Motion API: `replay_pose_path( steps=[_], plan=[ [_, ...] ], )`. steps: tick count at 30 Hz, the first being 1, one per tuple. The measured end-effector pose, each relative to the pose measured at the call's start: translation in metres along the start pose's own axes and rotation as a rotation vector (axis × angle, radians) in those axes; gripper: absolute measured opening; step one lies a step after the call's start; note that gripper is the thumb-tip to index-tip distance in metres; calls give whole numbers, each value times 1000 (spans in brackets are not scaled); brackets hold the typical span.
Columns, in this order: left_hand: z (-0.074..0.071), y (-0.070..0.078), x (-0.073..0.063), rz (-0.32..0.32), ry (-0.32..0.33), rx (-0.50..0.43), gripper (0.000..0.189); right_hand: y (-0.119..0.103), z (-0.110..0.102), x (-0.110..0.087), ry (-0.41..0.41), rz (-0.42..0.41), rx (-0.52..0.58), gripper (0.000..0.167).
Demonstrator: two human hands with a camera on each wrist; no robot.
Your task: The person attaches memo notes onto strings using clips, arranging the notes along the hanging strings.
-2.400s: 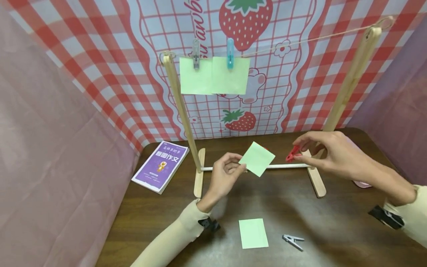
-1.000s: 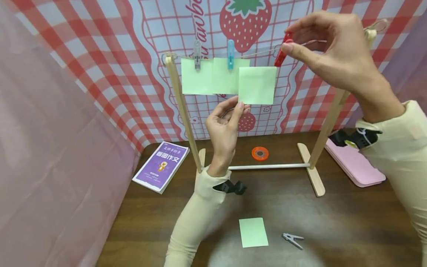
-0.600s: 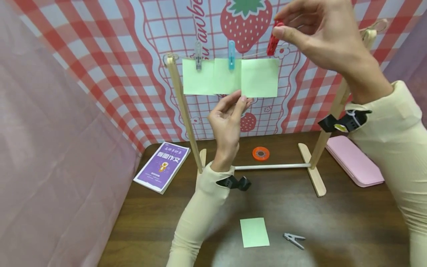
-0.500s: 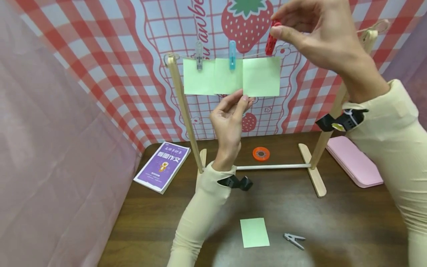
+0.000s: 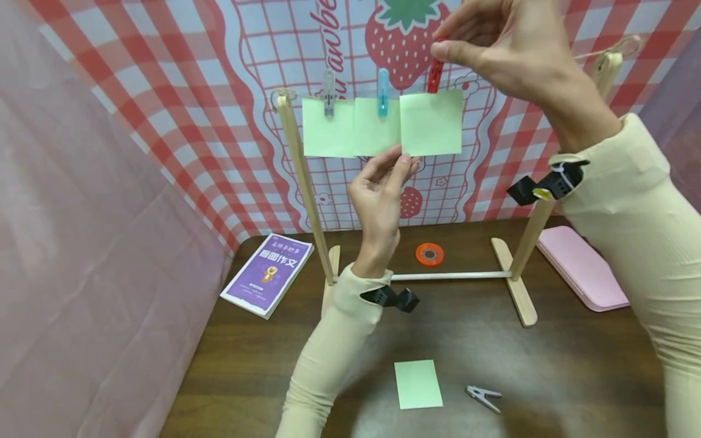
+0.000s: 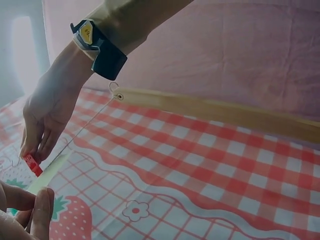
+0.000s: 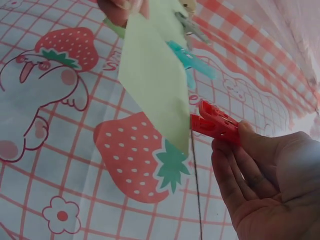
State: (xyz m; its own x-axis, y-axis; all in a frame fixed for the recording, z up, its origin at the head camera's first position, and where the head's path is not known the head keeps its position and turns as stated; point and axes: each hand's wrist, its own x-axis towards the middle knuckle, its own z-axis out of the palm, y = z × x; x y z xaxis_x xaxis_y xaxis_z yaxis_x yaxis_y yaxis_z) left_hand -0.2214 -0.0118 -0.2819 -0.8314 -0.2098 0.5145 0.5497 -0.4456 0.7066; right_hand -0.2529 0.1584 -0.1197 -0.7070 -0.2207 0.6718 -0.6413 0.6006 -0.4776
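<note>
My left hand point(image 5: 381, 191) pinches a pale green paper square point(image 5: 431, 123) by its lower left corner, up at the string point(image 7: 197, 185). Between the thumb and fingers of my right hand point(image 5: 512, 52) is a red clothespin point(image 5: 435, 74), its tip right at the paper's top edge. In the right wrist view the red clothespin point(image 7: 216, 121) points at the edge of the paper and the string. Left of it, a grey clothespin point(image 5: 328, 94) and a blue clothespin point(image 5: 383, 91) hold two more green squares point(image 5: 328, 134) on the string.
Wooden posts point(image 5: 304, 176) carry the string, with a white rod point(image 5: 449, 276) between their feet. On the table point(image 5: 263, 377) lie another green square point(image 5: 418, 384), a grey clothespin point(image 5: 483, 398), an orange disc point(image 5: 429, 254), a purple book point(image 5: 267, 275) and a pink case point(image 5: 583, 267).
Both hands have risen from above the table to the string. The green paper now hangs beside the other squares, and the red clothespin has moved left and come down to its top edge.
</note>
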Motion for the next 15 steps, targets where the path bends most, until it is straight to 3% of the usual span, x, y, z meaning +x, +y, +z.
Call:
replay_pose_path(
  steps=[15],
  plan=[
    [1,-8,5,-47,8,-48,29,9,3,-1,-68,-16,-14,20]
  ],
)
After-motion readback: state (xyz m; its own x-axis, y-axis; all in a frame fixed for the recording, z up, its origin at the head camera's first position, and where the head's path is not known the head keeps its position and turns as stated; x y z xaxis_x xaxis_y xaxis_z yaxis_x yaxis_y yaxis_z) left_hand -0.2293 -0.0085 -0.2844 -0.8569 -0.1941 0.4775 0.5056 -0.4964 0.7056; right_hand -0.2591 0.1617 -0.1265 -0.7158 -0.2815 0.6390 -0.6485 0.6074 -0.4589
